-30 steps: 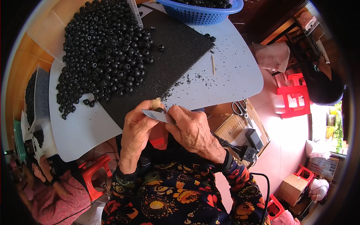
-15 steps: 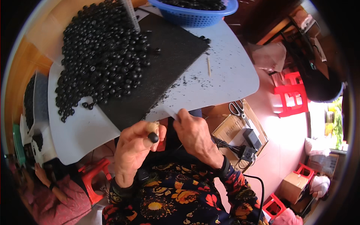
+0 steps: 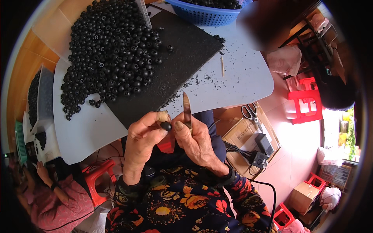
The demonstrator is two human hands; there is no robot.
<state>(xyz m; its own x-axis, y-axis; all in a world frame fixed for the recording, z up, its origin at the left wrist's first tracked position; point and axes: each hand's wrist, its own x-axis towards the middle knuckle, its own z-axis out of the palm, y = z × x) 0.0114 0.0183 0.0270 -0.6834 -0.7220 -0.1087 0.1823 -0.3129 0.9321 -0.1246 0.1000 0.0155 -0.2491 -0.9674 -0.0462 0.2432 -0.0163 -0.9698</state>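
Note:
In front of my body, my left hand (image 3: 140, 140) pinches a small round black bead (image 3: 166, 126) between thumb and fingertips. A tan wrap (image 3: 162, 115) covers its forefinger. Close on the right, my right hand (image 3: 197, 144) is closed around the handle of a small knife (image 3: 187, 108), whose blade points up toward the table. The right thumb is beside the bead; I cannot tell whether they touch. Beyond my hands, a large heap of similar black beads (image 3: 112, 54) covers the left of the white table (image 3: 83, 134) and part of a dark mat (image 3: 176, 50).
A blue basket (image 3: 206, 16) of black pieces stands at the far edge. Dark crumbs and a thin wooden stick (image 3: 222, 66) lie right of the mat. Scissors (image 3: 250, 112) and black adapters (image 3: 257, 158) rest on a cardboard box (image 3: 237, 136). Another person (image 3: 64, 204) sits lower left.
My right hand has turned the knife from a blurred, leftward slant to nearly upright. Both hands are closer together, and the bead has shifted slightly right and up.

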